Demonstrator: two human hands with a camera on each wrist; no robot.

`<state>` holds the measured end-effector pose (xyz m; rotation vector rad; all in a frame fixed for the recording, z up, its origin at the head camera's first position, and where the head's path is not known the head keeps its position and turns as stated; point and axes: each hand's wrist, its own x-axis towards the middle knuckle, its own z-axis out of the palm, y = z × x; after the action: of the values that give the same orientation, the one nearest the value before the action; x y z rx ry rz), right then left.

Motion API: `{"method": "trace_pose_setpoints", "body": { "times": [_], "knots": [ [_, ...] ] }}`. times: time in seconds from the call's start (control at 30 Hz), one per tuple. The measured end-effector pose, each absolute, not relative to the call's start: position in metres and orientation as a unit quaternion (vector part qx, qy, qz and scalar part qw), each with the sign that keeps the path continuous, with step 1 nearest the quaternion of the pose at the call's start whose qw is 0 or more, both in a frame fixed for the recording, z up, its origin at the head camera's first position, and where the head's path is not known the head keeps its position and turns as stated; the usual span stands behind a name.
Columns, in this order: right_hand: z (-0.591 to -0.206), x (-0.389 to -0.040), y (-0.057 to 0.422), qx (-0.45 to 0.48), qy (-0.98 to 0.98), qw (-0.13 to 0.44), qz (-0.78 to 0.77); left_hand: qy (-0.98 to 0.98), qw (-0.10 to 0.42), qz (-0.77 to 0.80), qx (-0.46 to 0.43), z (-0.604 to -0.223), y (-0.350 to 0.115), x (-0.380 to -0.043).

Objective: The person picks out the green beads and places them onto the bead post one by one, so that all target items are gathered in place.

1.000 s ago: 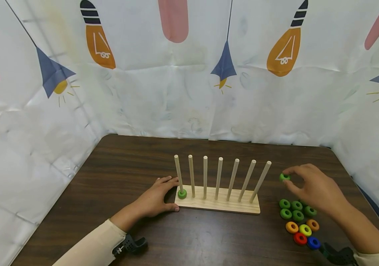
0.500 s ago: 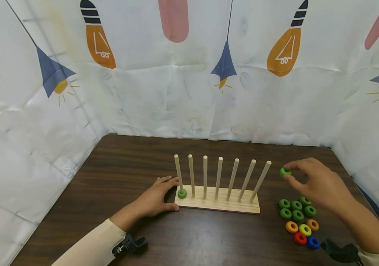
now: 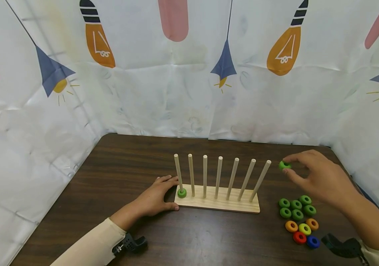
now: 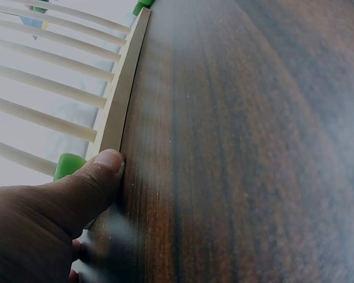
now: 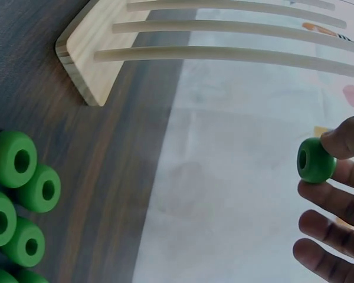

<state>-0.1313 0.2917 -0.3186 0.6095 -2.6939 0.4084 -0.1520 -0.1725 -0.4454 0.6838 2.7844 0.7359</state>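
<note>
- a dark brown, wood-grained desk (image 3: 136, 159), reaching out on all sides of the peg board (image 3: 222, 204);
- that peg board, pale wood, base flat;
- six green rings (image 3: 297, 218), just right of the peg board;
- two orange rings (image 3: 288, 227), a yellow ring (image 3: 301, 229), a red ring (image 3: 295, 237), a blue ring (image 3: 309, 242), right of the peg board and nearer the person

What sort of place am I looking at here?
Probably a small indoor booth set up for tabletop play or recording, though I can't be sure: creased white sheeting printed with orange light bulbs surrounds a dark brown wood-grain table, which bears a pale wooden seven-peg rack.
</note>
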Motion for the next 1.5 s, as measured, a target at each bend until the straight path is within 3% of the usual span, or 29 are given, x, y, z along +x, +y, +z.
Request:
{"method": "trace_pose_setpoints", "body": {
  "times": [1.5],
  "knots": [
    [-0.282, -0.131, 0.27, 0.303, -0.905, 0.256, 0.156, 0.933, 0.089, 0.259, 0.235, -0.447, -0.175, -0.15]
  ]
}}
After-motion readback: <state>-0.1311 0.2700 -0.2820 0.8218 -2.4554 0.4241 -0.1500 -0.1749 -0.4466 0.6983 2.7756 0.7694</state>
